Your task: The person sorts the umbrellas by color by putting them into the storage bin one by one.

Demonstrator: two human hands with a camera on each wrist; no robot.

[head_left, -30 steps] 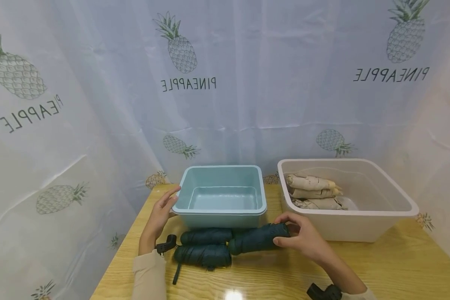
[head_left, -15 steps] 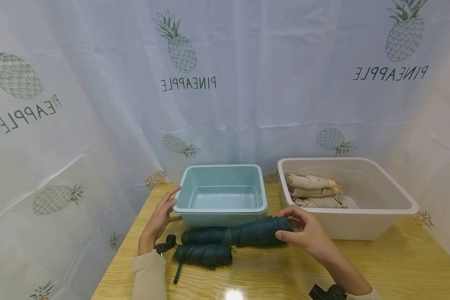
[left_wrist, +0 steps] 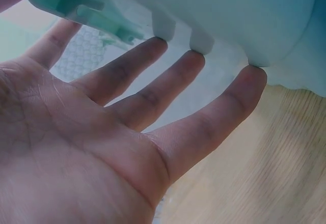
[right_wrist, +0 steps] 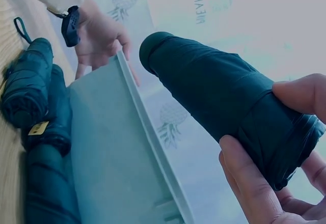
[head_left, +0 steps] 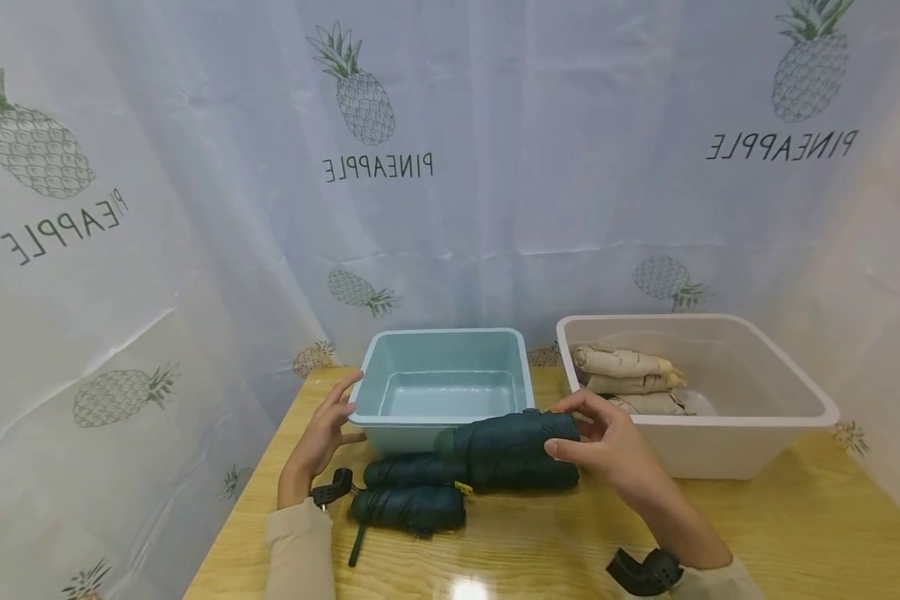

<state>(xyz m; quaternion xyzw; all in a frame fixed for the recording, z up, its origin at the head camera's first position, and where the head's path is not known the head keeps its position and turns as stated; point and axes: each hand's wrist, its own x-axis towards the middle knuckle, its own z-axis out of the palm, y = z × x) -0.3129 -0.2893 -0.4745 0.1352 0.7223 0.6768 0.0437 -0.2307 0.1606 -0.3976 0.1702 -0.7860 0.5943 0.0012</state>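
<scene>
My right hand (head_left: pixel 600 437) grips one end of a folded dark green umbrella (head_left: pixel 513 435), thumb on one side and fingers on the other. It is lifted, overlapping the front wall of the light blue bin (head_left: pixel 450 335) in the head view. The right wrist view shows the same umbrella (right_wrist: pixel 209 84) slanting, its round cap pointing away from the hand. My left hand (head_left: pixel 328 429) has its straight fingertips against the bin's left side, as the left wrist view confirms. On the table lie three more dark green umbrellas: one at front left (head_left: pixel 408 510), one behind it (head_left: pixel 405 471), one to the right (head_left: pixel 525 477).
A larger off-white bin (head_left: pixel 720 450) stands right of the blue one, with several beige rolled bundles (head_left: pixel 621 363) with yellowish tips stacked at its left side. Both bins stand on a wooden table (head_left: pixel 540 550). Pineapple-print curtain (head_left: pixel 487 208) hangs behind the table and at its sides.
My right hand has raised its umbrella off the table toward the blue bin's front rim, exposing another umbrella beneath. My left hand stays at the bin's side.
</scene>
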